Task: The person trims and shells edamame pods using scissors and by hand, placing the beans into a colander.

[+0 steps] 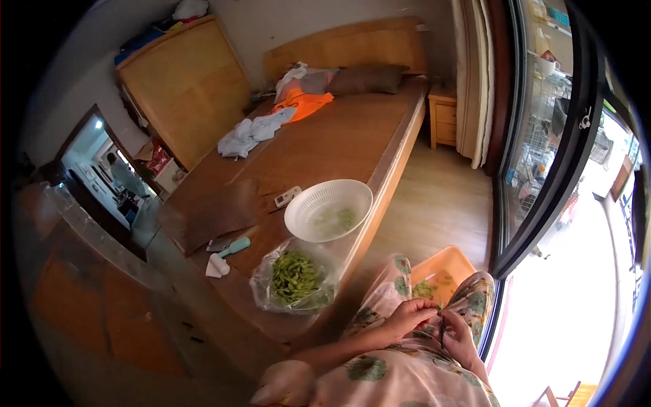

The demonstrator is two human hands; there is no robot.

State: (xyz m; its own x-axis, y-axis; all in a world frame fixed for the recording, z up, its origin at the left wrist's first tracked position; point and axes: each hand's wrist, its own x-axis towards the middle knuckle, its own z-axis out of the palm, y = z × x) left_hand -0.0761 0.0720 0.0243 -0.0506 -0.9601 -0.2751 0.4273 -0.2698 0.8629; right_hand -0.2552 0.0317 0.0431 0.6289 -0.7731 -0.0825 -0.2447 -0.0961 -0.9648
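Note:
My left hand [410,319] is closed in a pinch over my lap, its fingertips on a small green pod [439,308]. Close beside it, my right hand [462,340] is closed around a slim dark tool [443,331], which may be small scissors; its exact kind is hard to make out. Between my knees is an orange basin [453,261] with green scraps in it. To the left, on the bed edge, lies an opened clear plastic bag [327,288] full of green bean pods [295,277]. Behind the bag stands a white colander [308,205] holding some green pieces.
On the bed [339,139] are a white remote [288,197], a teal-handled tool [236,246], a brown cushion [220,216] and crumpled clothes [251,133]. A glass sliding door [542,136] is at my right. A person [122,175] shows through the far-left doorway.

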